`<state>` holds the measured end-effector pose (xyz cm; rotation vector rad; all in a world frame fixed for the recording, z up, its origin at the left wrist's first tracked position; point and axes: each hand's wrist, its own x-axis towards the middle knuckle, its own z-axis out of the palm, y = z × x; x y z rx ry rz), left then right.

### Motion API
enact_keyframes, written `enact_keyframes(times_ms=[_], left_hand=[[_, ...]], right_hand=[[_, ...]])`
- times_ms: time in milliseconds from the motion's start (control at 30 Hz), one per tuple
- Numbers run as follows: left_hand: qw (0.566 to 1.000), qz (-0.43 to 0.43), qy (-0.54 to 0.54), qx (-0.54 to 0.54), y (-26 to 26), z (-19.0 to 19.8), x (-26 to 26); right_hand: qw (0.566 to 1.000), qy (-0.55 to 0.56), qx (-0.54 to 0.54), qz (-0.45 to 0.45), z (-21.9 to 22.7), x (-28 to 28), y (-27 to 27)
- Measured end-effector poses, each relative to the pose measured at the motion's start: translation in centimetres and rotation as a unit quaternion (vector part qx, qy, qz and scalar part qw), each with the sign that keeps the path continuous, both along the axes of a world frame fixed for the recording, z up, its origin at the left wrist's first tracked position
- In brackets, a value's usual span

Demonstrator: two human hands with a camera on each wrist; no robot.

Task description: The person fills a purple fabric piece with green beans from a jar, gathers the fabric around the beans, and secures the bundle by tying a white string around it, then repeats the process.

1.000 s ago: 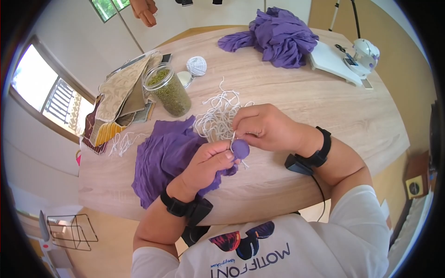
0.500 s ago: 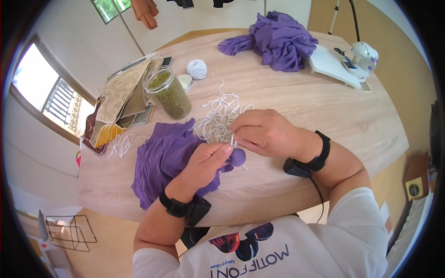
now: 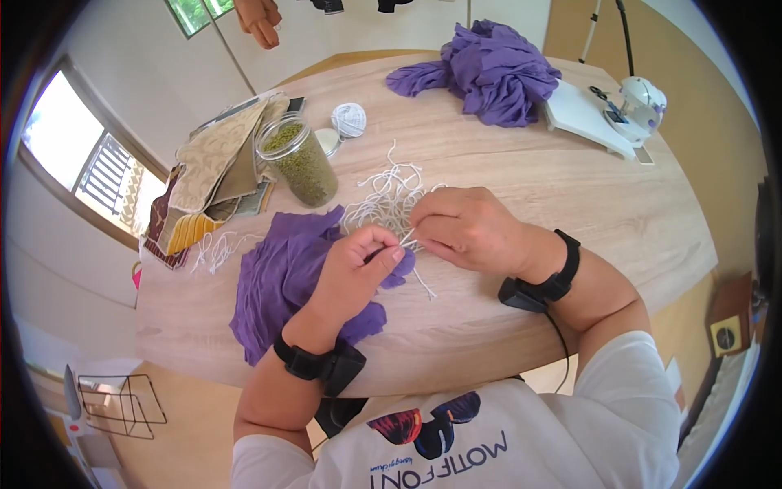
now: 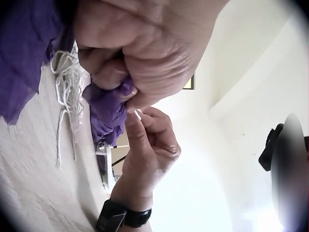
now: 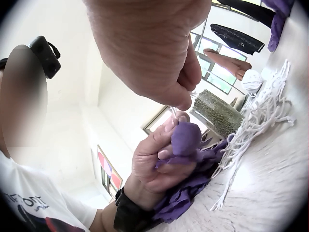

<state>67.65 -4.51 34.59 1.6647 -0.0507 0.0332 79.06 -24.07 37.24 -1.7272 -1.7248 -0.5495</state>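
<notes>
Purple cloth (image 3: 281,281) is gripped by the left hand (image 3: 352,267); toward its two o'clock, the right hand (image 3: 470,231) pinches string (image 4: 138,114).

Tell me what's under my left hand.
Purple cloth shows beneath your left hand, rumpled on the table. Whatever lies under the cloth, and the part your hand hides, can't be seen.

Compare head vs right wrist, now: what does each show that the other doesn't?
Head only: the small white sewing machine at the far end of the table and the wooden box beyond its edge.

Right wrist only: the black device at the person's head and a colourful wall panel.

Both: left hand holding purple cloth, right hand pinching white cord, the green-filled jar, the white yarn ball.
</notes>
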Motion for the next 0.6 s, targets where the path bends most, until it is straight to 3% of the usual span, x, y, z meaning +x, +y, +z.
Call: enact_keyframes(times_ms=[133,333,433,600], left_hand=[[0.997,0.024,0.019,-0.071,-0.1,0.2,0.0],[0.988,0.069,0.006,-0.141,0.4,0.1,0.2],[0.983,0.053,0.003,-0.173,0.4,0.2,0.2],[0.990,0.034,0.039,-0.128,0.4,0.4,0.1]], right_hand=[[1.000,-0.008,-0.005,-0.024,0.1,0.3,0.0],[0.995,0.094,-0.019,-0.035,-0.6,0.6,0.2],[0.989,0.142,-0.030,-0.014,-0.7,1.0,0.2],[0.932,0.342,-0.118,0.006,1.0,0.4,-0.3]])
